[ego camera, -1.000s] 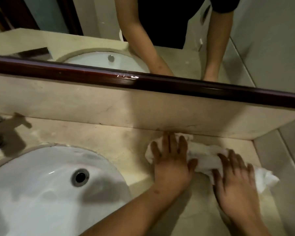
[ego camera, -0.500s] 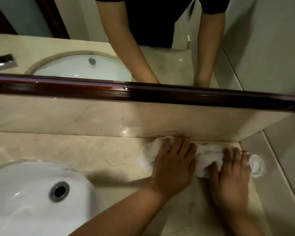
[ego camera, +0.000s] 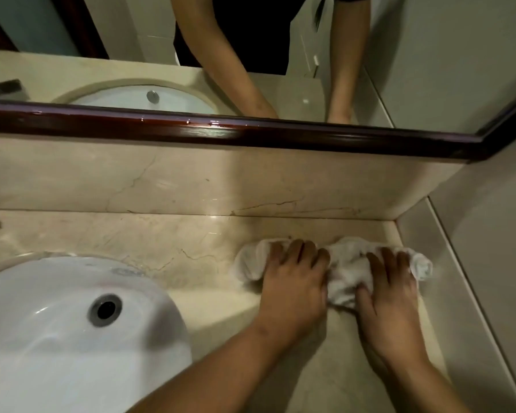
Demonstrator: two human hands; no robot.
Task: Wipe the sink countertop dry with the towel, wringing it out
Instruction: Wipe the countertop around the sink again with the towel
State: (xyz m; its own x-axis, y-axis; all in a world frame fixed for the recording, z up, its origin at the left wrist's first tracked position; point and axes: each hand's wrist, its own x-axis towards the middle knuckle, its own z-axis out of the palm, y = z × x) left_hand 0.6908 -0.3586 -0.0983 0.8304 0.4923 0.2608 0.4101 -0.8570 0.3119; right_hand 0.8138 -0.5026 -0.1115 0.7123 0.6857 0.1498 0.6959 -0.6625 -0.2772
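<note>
A: Where's the towel [ego camera: 347, 274] right now?

B: Bunched into a white roll on the countertop [ego camera: 167, 236], at the far right, near the back wall [ego camera: 191, 180] and close to the corner with the side wall [ego camera: 471, 251]. Both hands are on top of it.

A: How are the hands sitting?

B: The left hand [ego camera: 295, 286] covers the left part of the roll, fingers bent over the cloth and pressing it down. The right hand [ego camera: 388, 296] lies over the right part, fingers curled into the folds, one loose end sticking out past the fingertips. Neither hand is flat; I'd call it a loose grip on the cloth.

A: So which step is this?

B: Wiping, by my reading. The cloth is down on the stone, not lifted, and there's no twist in it that I can see, so wringing hasn't begun.

A: And next?

B: Likely drawing the roll along the countertop toward the sink [ego camera: 57, 338], keeping pressure even so it soaks up water instead of pushing it around. The stone by the sink rim has a sheen; whether that's wet or only shiny I can't tell. Once the cloth is soaked, it needs lifting over the sink and twisting with both hands in opposite directions.

A: Anything else around?

B: A mirror [ego camera: 444, 61] above the back wall, with a dark wooden frame [ego camera: 251, 135].
</note>
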